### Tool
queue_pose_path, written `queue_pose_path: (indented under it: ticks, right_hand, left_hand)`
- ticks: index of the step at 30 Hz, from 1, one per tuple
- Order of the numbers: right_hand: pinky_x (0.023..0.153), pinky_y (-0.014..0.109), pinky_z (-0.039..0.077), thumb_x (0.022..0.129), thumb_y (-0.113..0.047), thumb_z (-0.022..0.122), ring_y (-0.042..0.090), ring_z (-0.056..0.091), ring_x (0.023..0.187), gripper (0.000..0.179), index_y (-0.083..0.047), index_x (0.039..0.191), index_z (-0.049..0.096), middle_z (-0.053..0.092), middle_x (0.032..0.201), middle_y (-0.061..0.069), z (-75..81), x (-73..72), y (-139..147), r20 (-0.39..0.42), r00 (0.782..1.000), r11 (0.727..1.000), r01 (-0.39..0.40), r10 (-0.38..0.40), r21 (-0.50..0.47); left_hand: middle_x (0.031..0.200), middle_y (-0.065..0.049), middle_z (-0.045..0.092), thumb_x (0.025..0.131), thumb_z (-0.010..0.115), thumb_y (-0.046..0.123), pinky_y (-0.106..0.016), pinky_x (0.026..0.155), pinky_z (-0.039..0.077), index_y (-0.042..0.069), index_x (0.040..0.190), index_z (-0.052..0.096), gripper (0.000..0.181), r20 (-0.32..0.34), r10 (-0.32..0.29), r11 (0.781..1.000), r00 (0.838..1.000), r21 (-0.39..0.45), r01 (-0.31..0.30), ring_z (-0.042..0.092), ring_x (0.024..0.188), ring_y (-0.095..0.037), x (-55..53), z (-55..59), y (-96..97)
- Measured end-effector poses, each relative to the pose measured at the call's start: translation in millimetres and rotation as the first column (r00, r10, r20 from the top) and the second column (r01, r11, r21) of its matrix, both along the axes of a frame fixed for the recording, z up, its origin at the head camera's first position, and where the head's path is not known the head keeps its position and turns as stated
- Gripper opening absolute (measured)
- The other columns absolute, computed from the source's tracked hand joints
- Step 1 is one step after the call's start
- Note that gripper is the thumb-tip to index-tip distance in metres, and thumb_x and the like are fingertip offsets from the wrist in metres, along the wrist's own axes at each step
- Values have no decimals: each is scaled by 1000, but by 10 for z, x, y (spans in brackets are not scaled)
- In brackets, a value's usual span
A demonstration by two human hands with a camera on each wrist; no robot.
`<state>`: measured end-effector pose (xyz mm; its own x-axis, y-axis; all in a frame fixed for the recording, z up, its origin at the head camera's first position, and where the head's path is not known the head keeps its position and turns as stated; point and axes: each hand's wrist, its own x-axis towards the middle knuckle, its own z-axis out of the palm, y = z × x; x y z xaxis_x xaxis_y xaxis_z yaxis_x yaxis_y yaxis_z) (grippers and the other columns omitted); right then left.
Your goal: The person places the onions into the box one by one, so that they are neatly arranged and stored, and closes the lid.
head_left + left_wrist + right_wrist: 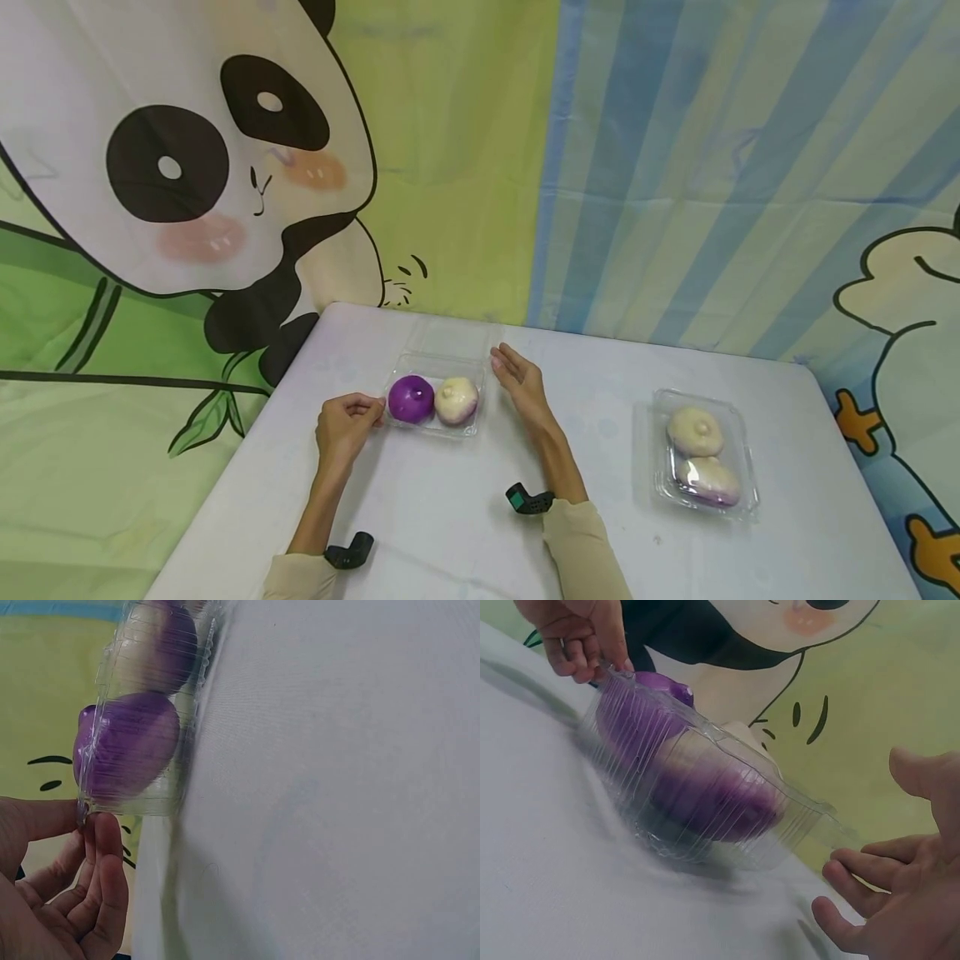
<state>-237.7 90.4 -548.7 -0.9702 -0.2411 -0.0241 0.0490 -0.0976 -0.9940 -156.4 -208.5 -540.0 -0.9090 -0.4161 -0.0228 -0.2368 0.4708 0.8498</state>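
Note:
A clear plastic clamshell box (438, 432) stands on the white table with its see-through lid (450, 337) raised behind it. Inside, side by side, sit a purple onion-like bulb (411, 399) and a cream bulb (456, 401) with a purple underside. My left hand (347, 427) pinches the box's rim at its left corner between thumb and fingers, as the left wrist view shows. To the right of the box, my right hand (522, 390) has its fingers extended; in the right wrist view its fingertips (844, 859) come close to the lid's edge, and contact is unclear.
At the right of the table (585, 533) lies a second clear clamshell box (738, 475), which looks closed, with two cream bulbs (696, 432) inside. A printed cloth (450, 167) with a panda hangs behind the table's far edge.

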Motion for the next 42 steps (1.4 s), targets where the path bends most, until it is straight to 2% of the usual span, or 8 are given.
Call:
queue_pose_path:
  ticks: [7,15,19,28,38,42]
  right_hand:
    - [137,55,29,113,-36,61,33,38,165,70,-4,169,35,46,172,14,28,-1,19,-16,1000,999,-7,7,-40]
    - [137,54,28,115,-33,56,34,40,163,61,-5,167,39,48,171,15,58,8,35,-59,998,998,-10,6,-61]
    - [137,59,26,117,-34,51,37,39,163,58,-4,166,42,49,170,17,60,15,45,-87,996,998,-10,5,-55]
    - [131,67,30,119,-36,42,37,47,155,52,-1,152,61,59,159,21,72,13,72,-113,992,996,40,-49,-83]
    - [128,59,35,118,-36,45,22,56,143,51,4,134,72,70,145,23,45,19,80,-97,990,992,99,-107,-80]
    - [127,58,34,118,-34,46,18,58,140,49,4,130,75,73,141,23,30,33,81,-124,987,993,97,-104,-64]
  left_hand:
    - [74,-6,80,98,81,24,-27,60,44,4,91,82,21,-9,15,1000,1000,2,-15,76,70,-28,-5,-14,7]
    - [74,-5,80,98,81,23,-25,61,46,3,92,82,21,-15,15,1000,1000,17,-14,76,67,-24,-1,-35,24]
    - [74,-5,80,98,81,23,-25,62,46,2,93,82,21,-21,12,1000,1000,20,-12,76,68,-23,1,-38,29]
    - [74,-6,80,98,81,21,-24,60,46,2,92,82,20,-29,11,1000,1000,25,-10,76,68,-24,-2,-25,38]
    - [74,-8,80,98,82,23,-25,59,45,3,91,82,21,-39,21,1000,999,14,-20,76,68,-27,-10,-23,58]
    - [74,-8,80,97,82,23,-25,59,45,3,90,83,21,-42,26,1000,999,10,-25,75,68,-27,-19,-25,64]
